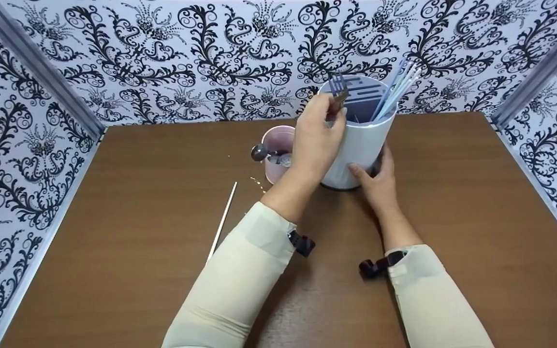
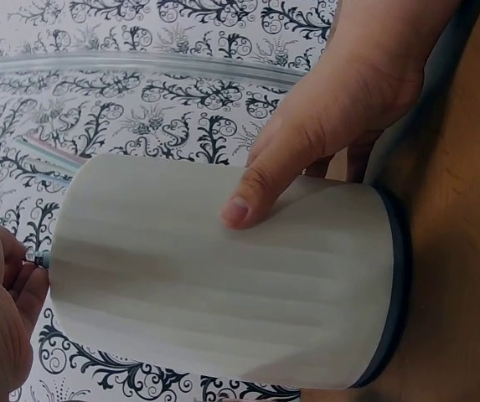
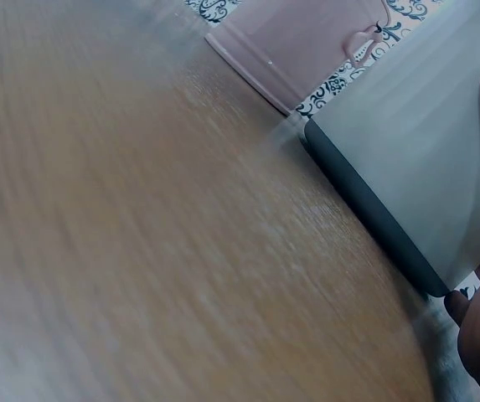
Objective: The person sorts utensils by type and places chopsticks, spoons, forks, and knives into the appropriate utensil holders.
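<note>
My left hand (image 1: 318,137) pinches a fork (image 1: 339,87) at the near left rim of a white utensil holder (image 1: 358,152), tines upward. In the left wrist view the fingers of that hand (image 2: 1,306) hold it close to the holder's top edge. My right hand (image 1: 380,181) grips the lower right side of the holder, thumb across its front. The holder stands on its dark base, with a slotted grey-purple insert (image 1: 365,89) at the top. Several thin blue, green and white straws (image 1: 399,89) lean out of its right side.
Left of the holder stands a pink cup (image 1: 273,171), with a dark round-ended utensil (image 1: 259,152) sticking out of it. A thin white stick (image 1: 223,220) lies on the brown table (image 1: 153,203) beside my left sleeve. Patterned walls (image 1: 186,63) enclose the back and sides.
</note>
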`<state>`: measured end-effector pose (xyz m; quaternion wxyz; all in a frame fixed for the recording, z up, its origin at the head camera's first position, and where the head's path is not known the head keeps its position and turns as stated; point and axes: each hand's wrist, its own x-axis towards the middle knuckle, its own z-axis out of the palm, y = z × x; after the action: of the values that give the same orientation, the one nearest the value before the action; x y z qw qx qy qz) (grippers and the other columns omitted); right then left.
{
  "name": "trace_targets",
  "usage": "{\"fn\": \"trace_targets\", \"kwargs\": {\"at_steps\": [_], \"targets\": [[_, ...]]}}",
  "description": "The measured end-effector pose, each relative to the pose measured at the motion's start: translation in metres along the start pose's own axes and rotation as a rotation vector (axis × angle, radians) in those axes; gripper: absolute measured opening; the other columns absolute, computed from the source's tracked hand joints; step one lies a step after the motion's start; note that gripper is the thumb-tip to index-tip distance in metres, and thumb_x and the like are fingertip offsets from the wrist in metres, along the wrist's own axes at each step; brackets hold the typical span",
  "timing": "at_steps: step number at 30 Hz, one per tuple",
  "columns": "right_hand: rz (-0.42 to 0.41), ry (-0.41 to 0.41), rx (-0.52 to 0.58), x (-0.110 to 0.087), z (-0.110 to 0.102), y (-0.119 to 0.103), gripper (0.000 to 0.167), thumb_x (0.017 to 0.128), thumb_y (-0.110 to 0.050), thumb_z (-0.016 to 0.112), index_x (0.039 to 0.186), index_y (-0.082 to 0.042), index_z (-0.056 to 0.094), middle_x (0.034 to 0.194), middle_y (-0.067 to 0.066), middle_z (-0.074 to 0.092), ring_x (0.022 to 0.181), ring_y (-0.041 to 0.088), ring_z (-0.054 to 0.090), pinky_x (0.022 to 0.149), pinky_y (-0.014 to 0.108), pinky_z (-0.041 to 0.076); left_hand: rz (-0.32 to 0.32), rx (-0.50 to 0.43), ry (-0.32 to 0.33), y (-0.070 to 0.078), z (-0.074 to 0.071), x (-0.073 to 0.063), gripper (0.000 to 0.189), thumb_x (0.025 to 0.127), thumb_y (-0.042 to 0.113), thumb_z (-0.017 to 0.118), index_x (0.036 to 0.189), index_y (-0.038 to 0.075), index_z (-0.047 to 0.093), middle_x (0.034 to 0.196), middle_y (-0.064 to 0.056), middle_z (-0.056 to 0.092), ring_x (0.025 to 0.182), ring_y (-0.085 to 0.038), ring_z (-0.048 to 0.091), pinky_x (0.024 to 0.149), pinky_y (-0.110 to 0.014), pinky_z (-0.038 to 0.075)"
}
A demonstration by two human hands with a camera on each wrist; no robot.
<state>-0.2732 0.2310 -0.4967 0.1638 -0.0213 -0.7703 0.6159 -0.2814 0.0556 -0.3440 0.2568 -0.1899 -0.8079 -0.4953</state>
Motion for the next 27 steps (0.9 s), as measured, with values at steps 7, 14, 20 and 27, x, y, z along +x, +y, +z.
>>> {"fn": "trace_targets", "kwargs": {"at_steps": [7, 14, 20, 27], "targets": [[0.001, 0.001, 0.014, -0.011, 0.002, -0.032, 0.097, 0.089, -0.014, 0.075, 0.163, 0.004, 0.016, 0.168, 0.024, 0.024, 0.155, 0.032, 0.028, 0.129, 0.040, 0.023, 0.002, 0.028, 0.004, -0.002, 0.003, -0.001, 0.010, 0.096, 0.003, 0.067, 0.106, 0.002, 0.065, 0.109, -0.010, 0.068, 0.101, -0.017, 0.067, 0.093, -0.012, 0.051], [0.016, -0.001, -0.002, -0.011, 0.003, -0.031, 0.098, 0.089, -0.017, 0.075, 0.165, 0.000, 0.015, 0.169, 0.022, 0.023, 0.156, 0.031, 0.026, 0.130, 0.040, 0.021, -0.021, 0.054, -0.017, -0.004, 0.004, 0.001, 0.009, 0.097, 0.007, 0.069, 0.104, 0.003, 0.066, 0.108, -0.009, 0.068, 0.100, -0.017, 0.067, 0.092, -0.013, 0.052], [0.016, 0.001, 0.003, -0.010, 0.002, -0.029, 0.098, 0.089, -0.016, 0.075, 0.165, 0.000, 0.015, 0.169, 0.022, 0.023, 0.156, 0.031, 0.026, 0.130, 0.039, 0.020, -0.036, 0.084, -0.032, -0.008, 0.006, 0.002, 0.008, 0.096, 0.009, 0.070, 0.101, 0.004, 0.066, 0.108, -0.008, 0.067, 0.100, -0.015, 0.067, 0.092, -0.013, 0.052], [0.002, 0.015, -0.032, 0.003, 0.001, 0.003, 0.099, 0.089, -0.019, 0.078, 0.166, -0.006, 0.016, 0.170, 0.017, 0.024, 0.156, 0.027, 0.026, 0.130, 0.037, 0.020, -0.057, 0.088, -0.038, -0.008, 0.007, 0.001, 0.012, 0.095, 0.011, 0.073, 0.103, 0.005, 0.067, 0.109, -0.008, 0.066, 0.102, -0.014, 0.066, 0.094, -0.014, 0.052]]}}
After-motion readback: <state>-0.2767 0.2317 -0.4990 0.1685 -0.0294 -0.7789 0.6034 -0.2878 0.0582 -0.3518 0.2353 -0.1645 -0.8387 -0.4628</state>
